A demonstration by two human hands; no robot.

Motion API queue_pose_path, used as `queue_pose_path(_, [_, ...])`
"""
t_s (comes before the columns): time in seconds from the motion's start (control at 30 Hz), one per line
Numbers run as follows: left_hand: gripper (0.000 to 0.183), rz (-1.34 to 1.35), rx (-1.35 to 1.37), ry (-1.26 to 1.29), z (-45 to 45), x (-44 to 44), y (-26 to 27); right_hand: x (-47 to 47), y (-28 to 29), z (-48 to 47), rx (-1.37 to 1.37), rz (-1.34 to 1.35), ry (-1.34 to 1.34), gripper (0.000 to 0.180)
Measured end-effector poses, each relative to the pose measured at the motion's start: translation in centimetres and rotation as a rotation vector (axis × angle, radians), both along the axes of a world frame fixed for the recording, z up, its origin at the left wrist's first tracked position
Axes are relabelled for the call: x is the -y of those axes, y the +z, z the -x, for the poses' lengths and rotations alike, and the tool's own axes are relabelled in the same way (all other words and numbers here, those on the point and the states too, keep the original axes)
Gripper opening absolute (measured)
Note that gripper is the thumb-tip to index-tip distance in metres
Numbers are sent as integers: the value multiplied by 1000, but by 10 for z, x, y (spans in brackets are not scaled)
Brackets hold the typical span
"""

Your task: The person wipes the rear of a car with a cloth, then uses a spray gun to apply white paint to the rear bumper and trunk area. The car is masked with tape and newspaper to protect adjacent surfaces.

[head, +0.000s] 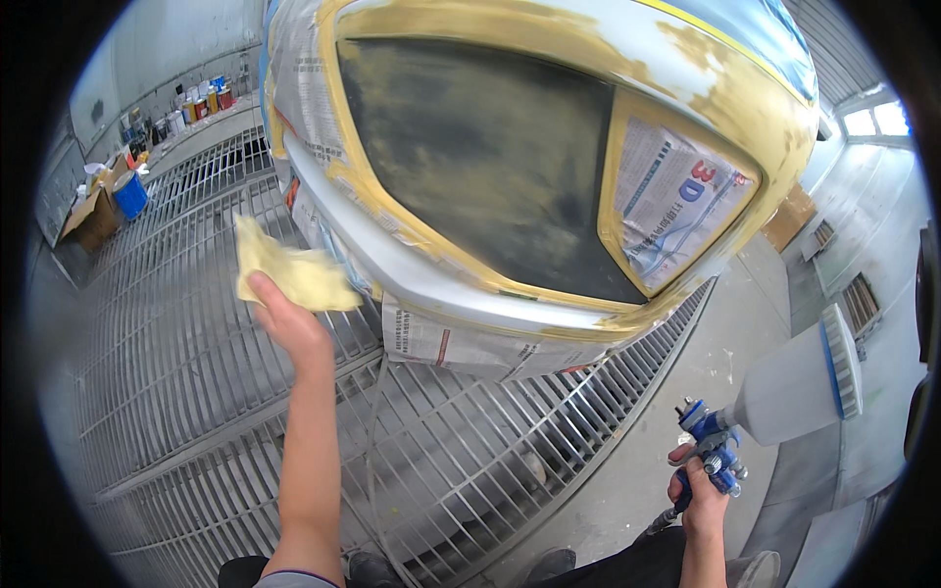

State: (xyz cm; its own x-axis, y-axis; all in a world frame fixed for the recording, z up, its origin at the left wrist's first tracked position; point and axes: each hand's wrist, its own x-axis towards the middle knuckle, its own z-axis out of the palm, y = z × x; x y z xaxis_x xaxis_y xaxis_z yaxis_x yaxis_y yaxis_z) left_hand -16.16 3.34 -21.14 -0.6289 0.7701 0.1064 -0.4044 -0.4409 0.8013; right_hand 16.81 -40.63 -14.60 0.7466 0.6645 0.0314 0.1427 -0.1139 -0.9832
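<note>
My left hand (pixel 287 316) is shut on a pale yellow cloth (pixel 301 275), blurred and spread out beside the lower left edge of a vehicle body (pixel 470 290). The body has a dark, patchily coated panel (pixel 485 162), bordered by yellow areas and masked with newspaper (pixel 676 198) and blue plastic sheeting (pixel 779 37). At the lower right, my right hand (pixel 702 489) grips a blue spray gun (pixel 713 448) by its handle. The gun carries a large translucent paint cup (pixel 794 382) with a white lid, and a hose (pixel 662 520) hangs from its handle. The gun is apart from the body.
Metal floor grating (pixel 470 448) lies below, with a hose (pixel 375 441) across it. Paint cans (pixel 198 106) line the back left wall. A cardboard box (pixel 95 217) and a blue can (pixel 130 195) stand at the left. Another cardboard box (pixel 790 213) stands behind the body.
</note>
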Motion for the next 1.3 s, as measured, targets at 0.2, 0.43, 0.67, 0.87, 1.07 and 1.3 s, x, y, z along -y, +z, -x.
queue_pose_path(0.2, [58, -739, -849, 250, -30, 2, 76, -7, 6, -19, -46, -54, -92, 16])
queue_pose_path(0.43, [69, -933, -1819, 126, -108, 8, 34, 14, -7, -45, -98, -22, -18, 21])
queue_pose_path(0.67, [63, -1232, -1903, -194, -213, 50, 4, 24, -3, -49, -133, 16, -27, 17])
queue_pose_path(0.87, [58, -1386, -1914, -161, -252, 66, 6, 29, -13, -49, -118, -45, -44, 21])
queue_pose_path(1.07, [64, -1087, -1860, -203, -178, 37, 18, 20, -7, -47, -124, -2, -31, 23])
queue_pose_path(1.3, [61, -1118, -1837, -185, -207, 55, 24, 17, 0, -46, -133, -14, -5, 20])
